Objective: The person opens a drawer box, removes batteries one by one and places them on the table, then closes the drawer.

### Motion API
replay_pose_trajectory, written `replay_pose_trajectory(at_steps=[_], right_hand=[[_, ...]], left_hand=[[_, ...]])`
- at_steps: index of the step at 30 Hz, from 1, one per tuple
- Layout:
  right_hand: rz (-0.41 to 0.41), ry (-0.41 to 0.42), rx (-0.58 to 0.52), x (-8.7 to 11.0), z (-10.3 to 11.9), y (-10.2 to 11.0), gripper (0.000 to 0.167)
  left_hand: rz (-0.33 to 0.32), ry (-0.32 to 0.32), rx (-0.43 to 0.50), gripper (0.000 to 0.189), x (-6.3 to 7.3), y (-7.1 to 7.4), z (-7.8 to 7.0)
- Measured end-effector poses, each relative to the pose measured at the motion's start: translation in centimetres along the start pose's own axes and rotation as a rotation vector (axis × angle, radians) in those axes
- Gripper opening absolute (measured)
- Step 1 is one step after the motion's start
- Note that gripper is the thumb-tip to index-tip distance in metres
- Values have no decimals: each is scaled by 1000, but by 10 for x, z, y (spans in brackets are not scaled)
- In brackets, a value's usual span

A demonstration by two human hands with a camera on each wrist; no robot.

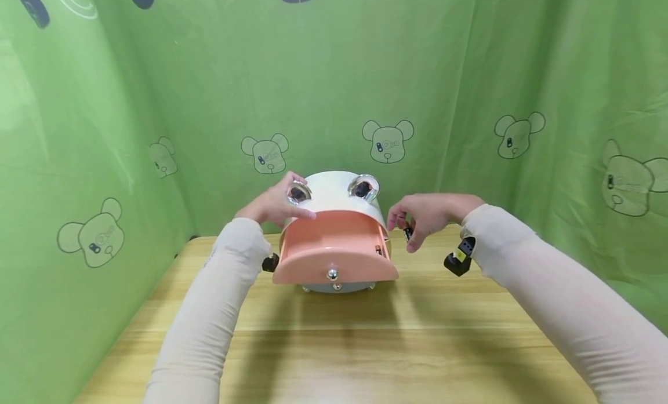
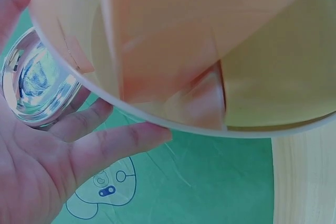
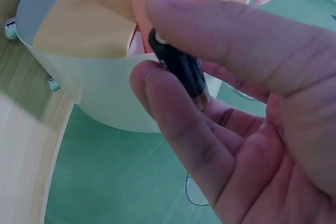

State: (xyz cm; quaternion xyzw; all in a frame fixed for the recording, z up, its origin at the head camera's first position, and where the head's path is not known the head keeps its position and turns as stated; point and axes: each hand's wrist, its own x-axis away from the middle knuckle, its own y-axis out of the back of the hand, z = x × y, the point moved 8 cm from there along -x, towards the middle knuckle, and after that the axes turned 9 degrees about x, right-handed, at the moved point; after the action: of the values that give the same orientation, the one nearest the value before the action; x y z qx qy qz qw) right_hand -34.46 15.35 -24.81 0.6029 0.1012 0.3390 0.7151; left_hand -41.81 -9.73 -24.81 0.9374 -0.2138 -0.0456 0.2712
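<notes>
A frog-faced drawer box [image 1: 327,190], white on top with silver-ringed eyes, stands with its pink drawer [image 1: 335,266] pulled out. My left hand [image 1: 279,202] grips the box's upper left corner. In the left wrist view its thumb lies along the white rim [image 2: 131,109], while other fingers reach behind the silver eye [image 2: 39,80]. To the right of the box, my right hand [image 1: 425,214] pinches a small dark battery [image 3: 181,72] between thumb and fingers. Another small battery [image 1: 378,250] lies inside the drawer at its right side.
The box stands on small silver feet on a light wooden table [image 1: 334,346]. Close behind it hangs a green curtain [image 1: 323,91] printed with bear heads, which also closes in both sides. A silver knob [image 1: 332,274] sticks out from the drawer front.
</notes>
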Motion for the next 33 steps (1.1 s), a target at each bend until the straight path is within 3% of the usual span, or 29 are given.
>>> replay_pose_trajectory(at_steps=[14,33], right_hand=[[-29,-14,15,-1,-18,-11,49],[-31,-39,-44,0,-42,-32,48]], left_hand=[[0,-12,-7,88,-2,-1,1],[1,0,3,89,1,-1,-1]])
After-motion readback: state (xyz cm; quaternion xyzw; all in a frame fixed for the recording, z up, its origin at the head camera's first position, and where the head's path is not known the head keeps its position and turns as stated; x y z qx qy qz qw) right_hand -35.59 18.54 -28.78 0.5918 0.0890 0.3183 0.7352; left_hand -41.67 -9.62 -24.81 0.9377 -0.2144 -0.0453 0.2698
